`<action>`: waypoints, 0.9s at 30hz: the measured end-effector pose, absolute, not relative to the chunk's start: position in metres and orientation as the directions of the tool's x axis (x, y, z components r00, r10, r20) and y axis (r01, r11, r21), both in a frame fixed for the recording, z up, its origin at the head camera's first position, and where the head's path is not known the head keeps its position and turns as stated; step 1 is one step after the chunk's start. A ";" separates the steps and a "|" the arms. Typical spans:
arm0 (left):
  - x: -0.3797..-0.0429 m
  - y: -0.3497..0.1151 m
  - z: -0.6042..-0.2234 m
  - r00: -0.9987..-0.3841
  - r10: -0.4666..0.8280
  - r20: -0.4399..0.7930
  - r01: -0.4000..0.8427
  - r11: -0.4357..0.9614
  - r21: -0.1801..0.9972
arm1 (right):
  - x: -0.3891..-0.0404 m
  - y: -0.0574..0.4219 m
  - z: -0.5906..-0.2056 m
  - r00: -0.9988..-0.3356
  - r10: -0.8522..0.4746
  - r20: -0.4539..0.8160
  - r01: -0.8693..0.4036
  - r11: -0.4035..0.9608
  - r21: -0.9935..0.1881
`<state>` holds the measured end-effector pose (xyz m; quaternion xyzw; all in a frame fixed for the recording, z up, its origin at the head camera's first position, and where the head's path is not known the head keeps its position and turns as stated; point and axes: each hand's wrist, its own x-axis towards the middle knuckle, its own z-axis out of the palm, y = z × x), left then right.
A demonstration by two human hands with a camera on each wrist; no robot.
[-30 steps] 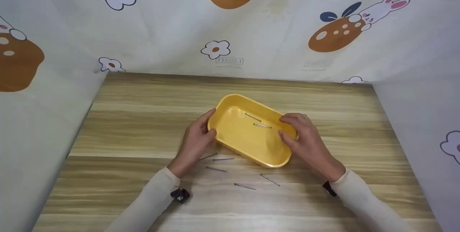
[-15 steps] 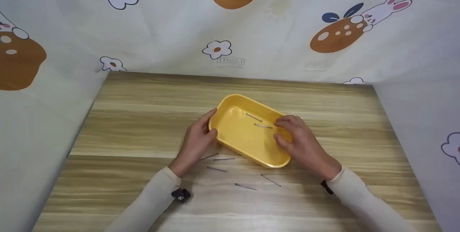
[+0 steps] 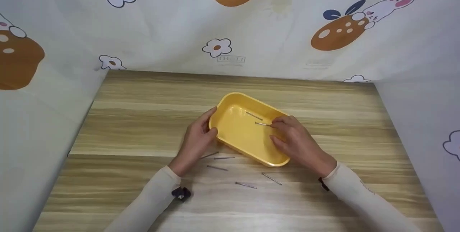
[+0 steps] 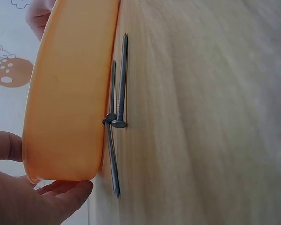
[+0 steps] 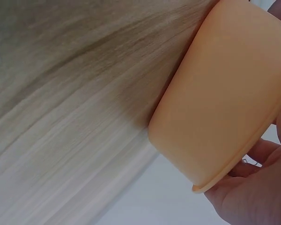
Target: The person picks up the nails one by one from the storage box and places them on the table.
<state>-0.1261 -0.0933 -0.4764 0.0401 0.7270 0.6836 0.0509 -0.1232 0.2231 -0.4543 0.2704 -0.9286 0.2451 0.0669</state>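
Observation:
A yellow plastic tray (image 3: 237, 133) stands at a slant on the wood-grain table, with two nails (image 3: 254, 116) visible inside. My left hand (image 3: 196, 136) grips the tray's left end, thumb at the near rim and fingers round the outer wall. Over the right end reaches my right hand (image 3: 301, 144), thumb apart from the fingers. Its fingertips are at the end of the lower nail (image 3: 262, 124); whether they touch it I cannot tell. In the left wrist view, nails (image 4: 123, 79) lie on the table close along the tray's outer wall.
Several more nails (image 3: 217, 168) lie scattered on the table (image 3: 143, 117) in front of the tray, including one nail (image 3: 271, 178) farther right. Pale printed cloth (image 3: 165, 19) walls in the back and both sides of the table.
My right hand has moved left, from the tray's right rim into the inside, and its fingers now reach the lower nail. The left hand and the tray have stayed in place.

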 end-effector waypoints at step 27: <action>-0.128 -0.095 -0.477 -0.989 0.144 -0.012 -0.006 0.040 0.999 | -0.133 0.210 -0.453 -0.807 -0.556 0.200 -0.584 0.803 -0.123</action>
